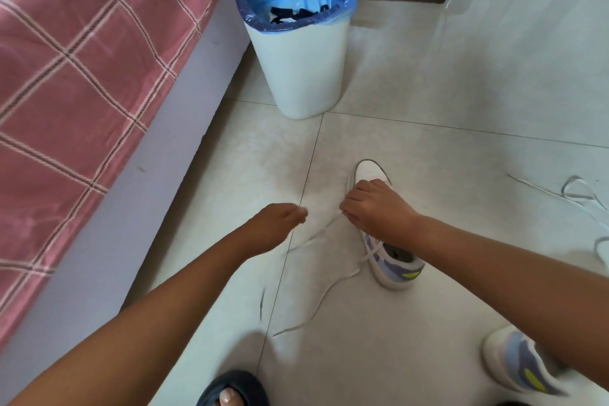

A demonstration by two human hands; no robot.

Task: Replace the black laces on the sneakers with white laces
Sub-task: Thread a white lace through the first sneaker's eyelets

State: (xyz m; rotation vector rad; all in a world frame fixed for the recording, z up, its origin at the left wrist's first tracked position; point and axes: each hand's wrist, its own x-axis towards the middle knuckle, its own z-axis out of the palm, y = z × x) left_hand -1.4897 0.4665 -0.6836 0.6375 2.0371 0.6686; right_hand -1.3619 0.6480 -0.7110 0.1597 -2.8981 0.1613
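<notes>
Two sneakers are in my view, but the biggest thing is the pink checked bedspread (75, 76) filling the upper left of the frame. Right of it, upper centre, stands a white bin (304, 66) with a blue liner; black laces (298, 14) lie inside, so I judge the old ones are already out.

Lower, right of centre, one sneaker (393, 265) sits on the tiled floor (461, 109), toe pointing up the frame. The second sneaker (520, 364) lies at the lower right corner, half hidden by my forearm.

My right hand (377, 208) rests over the first shoe's eyelet area, fingers curled, seemingly pinching the white lace (324, 293) near the shoe. My left hand (283, 224), centre frame, is closed on that lace's other stretch, drawing it out leftward. One end trails loose toward the lower centre.

A spare white lace (580, 194) lies at the right edge.

The lace looks light, limp and flat; I expect it to twist easily, so I would grip near the stiff tip for threading.
</notes>
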